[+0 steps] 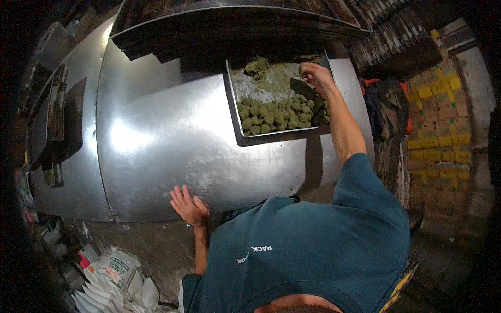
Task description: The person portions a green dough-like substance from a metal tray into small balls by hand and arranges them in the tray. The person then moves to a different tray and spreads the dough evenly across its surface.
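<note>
A shallow metal tray lies at the far right part of the steel table. Small rounded green dough-like balls crowd its near half. Toward its far side is a bigger rough lump of the same green stuff, with crumbly bits and whitish residue around it. Over the tray's far right area, my right hand is closed, fingertips pinched on a small green lump. My left hand rests flat on the table's near edge, fingers spread, holding nothing.
Dark baking trays are stacked along the far side of the steel table. More trays stand at the far right, near yellow-and-brown cartons. White sacks lie on the floor at lower left. A dark rack-like object sits at far left.
</note>
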`<action>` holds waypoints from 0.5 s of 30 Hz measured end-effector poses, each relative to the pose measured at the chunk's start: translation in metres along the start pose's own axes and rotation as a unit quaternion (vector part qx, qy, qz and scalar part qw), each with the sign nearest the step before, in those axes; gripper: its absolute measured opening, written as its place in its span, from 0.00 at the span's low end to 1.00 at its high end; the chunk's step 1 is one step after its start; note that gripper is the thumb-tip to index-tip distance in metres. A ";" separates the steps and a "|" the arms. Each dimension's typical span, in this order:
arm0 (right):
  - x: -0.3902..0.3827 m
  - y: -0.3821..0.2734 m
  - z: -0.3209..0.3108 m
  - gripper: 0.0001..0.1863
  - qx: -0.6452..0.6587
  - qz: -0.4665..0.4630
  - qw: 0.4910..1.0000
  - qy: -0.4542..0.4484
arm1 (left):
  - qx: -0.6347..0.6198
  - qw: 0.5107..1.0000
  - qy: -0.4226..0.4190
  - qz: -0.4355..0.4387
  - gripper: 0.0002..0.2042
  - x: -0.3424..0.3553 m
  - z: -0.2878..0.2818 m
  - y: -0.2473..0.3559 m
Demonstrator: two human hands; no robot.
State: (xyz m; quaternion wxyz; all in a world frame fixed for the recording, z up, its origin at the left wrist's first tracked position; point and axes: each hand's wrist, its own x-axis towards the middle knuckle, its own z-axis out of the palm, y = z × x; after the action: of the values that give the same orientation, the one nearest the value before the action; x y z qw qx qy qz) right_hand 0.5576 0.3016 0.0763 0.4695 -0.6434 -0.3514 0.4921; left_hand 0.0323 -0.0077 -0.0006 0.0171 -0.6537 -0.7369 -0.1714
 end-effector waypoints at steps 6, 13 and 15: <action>-0.002 -0.007 0.021 0.19 0.219 0.086 0.967 0.102 | -0.011 1.000 0.012 -0.001 0.25 -0.002 -0.001 -0.001; -0.004 0.015 0.051 0.28 -0.304 -0.191 0.923 0.139 | -0.026 0.999 0.031 0.002 0.24 -0.006 0.003 -0.007; -0.010 0.012 0.049 0.27 -0.382 -0.237 0.887 0.109 | -0.029 0.999 0.034 -0.006 0.24 -0.008 0.005 -0.007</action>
State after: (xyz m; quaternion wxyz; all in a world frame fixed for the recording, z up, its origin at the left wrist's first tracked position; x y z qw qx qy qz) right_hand 0.5081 0.3017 0.0644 0.3253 -0.7202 -0.6007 0.1206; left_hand 0.0272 -0.0142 -0.0087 0.0220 -0.6435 -0.7344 -0.2147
